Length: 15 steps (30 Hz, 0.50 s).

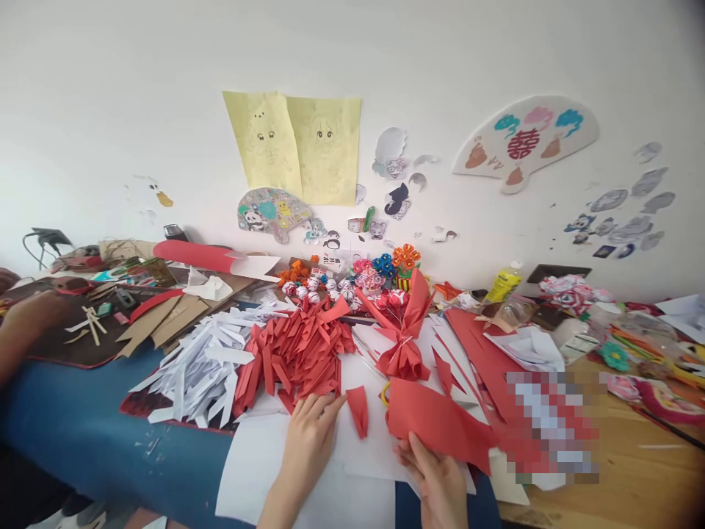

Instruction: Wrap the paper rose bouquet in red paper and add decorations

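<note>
My right hand (432, 470) grips a red paper sheet (440, 422) by its lower edge, with the thumb on the near side. A yellow ring (385, 394), perhaps a scissors handle, shows beside the sheet's left edge. My left hand (311, 426) lies back upward at the near edge of a heap of folded red paper strips (300, 345), its fingers bent and a little apart; nothing shows in them. Just right of it, a small red paper piece (358, 413) rests on white paper sheets (324, 492). Folded white paper strips (206, 364) are piled left of the red ones.
A red paper bow shape (405, 345) stands behind the sheet, near colourful flowers (406, 257). A yellow bottle (504, 283) and red paper sheets (485, 360) lie to the right. At far left, another person's arm (27, 323) reaches over a dark mat (60, 345).
</note>
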### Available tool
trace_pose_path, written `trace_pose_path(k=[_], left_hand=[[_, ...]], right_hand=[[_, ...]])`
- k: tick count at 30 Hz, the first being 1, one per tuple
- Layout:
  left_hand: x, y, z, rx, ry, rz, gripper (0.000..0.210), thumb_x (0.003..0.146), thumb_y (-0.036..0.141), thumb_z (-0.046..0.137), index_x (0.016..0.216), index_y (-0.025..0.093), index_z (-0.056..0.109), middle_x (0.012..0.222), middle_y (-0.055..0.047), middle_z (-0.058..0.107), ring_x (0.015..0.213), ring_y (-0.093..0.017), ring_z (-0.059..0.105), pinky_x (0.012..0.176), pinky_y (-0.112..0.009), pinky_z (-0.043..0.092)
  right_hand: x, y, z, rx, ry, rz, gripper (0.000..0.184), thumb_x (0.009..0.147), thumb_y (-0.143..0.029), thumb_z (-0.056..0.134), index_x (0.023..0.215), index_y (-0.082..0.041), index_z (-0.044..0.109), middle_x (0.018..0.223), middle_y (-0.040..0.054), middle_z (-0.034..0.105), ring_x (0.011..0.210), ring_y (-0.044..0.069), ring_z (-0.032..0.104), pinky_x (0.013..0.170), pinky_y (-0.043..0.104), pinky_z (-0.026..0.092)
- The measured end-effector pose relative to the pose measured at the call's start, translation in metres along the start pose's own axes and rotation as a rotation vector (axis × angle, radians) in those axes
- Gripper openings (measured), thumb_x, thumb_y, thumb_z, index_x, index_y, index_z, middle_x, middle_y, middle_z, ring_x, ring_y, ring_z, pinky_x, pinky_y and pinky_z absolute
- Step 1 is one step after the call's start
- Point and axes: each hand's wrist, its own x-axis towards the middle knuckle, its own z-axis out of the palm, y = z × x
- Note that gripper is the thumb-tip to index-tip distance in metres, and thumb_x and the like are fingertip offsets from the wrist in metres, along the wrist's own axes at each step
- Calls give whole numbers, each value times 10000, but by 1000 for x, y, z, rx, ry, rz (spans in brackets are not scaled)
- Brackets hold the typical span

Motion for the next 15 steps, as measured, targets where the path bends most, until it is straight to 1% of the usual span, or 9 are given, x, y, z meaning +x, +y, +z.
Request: trace_pose_path(k=[1, 2, 3, 5, 7, 8, 11, 13, 15], left_hand=[[-5, 6, -2, -93, 22, -87, 324, 1017, 195, 421, 1162, 220, 710, 985, -93, 742, 858, -213, 666, 779, -331, 506], [-10, 14, -4, -201, 17, -170, 304, 1024, 244, 428, 1089, 208, 722, 931, -81, 745, 780, -188, 669, 732, -294, 513], [-15, 22, -4, -298, -32, -240, 310, 1027, 291, 432, 1011, 203, 728, 846, -63, 742, 689, -166, 658, 672, -262, 504], [-21, 38, -1, -416, -175, -342, 379, 1029, 370, 423, 877, 199, 725, 680, -37, 710, 592, -153, 637, 602, -235, 470], [-24, 52, 6, -498, -276, -416, 432, 1026, 416, 405, 834, 188, 719, 567, -26, 671, 524, -149, 623, 567, -229, 442], [-25, 58, 11, -543, -305, -453, 442, 1019, 435, 406, 833, 183, 717, 530, -23, 656, 500, -149, 618, 556, -228, 435], [-24, 69, 24, -689, -312, -563, 419, 980, 497, 459, 855, 174, 694, 516, -24, 660, 477, -153, 619, 529, -224, 426], [-23, 72, 29, -786, -289, -623, 427, 950, 542, 490, 813, 172, 653, 533, -31, 668, 471, -152, 612, 501, -219, 411], [-24, 72, 31, -851, -287, -646, 454, 935, 578, 499, 763, 173, 611, 528, -34, 657, 457, -145, 590, 477, -211, 384]], right_hand=[[-2, 4, 2, -9, 12, -2, 525, 491, -432, 968, 813, -126, 688, 695, 63, 764, 664, 272, 760, 646, 346, 641], [-4, 8, 4, -19, 27, -12, 534, 482, -441, 969, 809, -125, 689, 684, 65, 764, 643, 275, 758, 618, 341, 639], [-6, 12, 6, -31, 43, -27, 537, 476, -449, 969, 799, -125, 688, 668, 66, 761, 620, 274, 754, 589, 333, 634], [-10, 17, 9, -65, 64, -60, 530, 481, -464, 964, 777, -124, 684, 638, 69, 754, 576, 269, 744, 543, 319, 620], [-13, 21, 11, -102, 65, -65, 530, 482, -475, 959, 769, -123, 687, 624, 74, 750, 550, 270, 735, 520, 322, 611], [-14, 23, 12, -117, 62, -62, 532, 477, -480, 959, 768, -124, 692, 622, 78, 751, 545, 275, 733, 512, 329, 607], [-17, 25, 11, -141, 47, -55, 538, 447, -499, 959, 749, -130, 709, 625, 87, 752, 540, 289, 724, 497, 356, 596], [-18, 25, 7, -168, 42, -50, 543, 433, -526, 954, 718, -132, 713, 611, 94, 745, 522, 287, 710, 492, 370, 590], [-18, 22, 0, -225, 50, -58, 544, 442, -580, 932, 686, -146, 715, 585, 86, 728, 496, 272, 689, 490, 378, 586]])
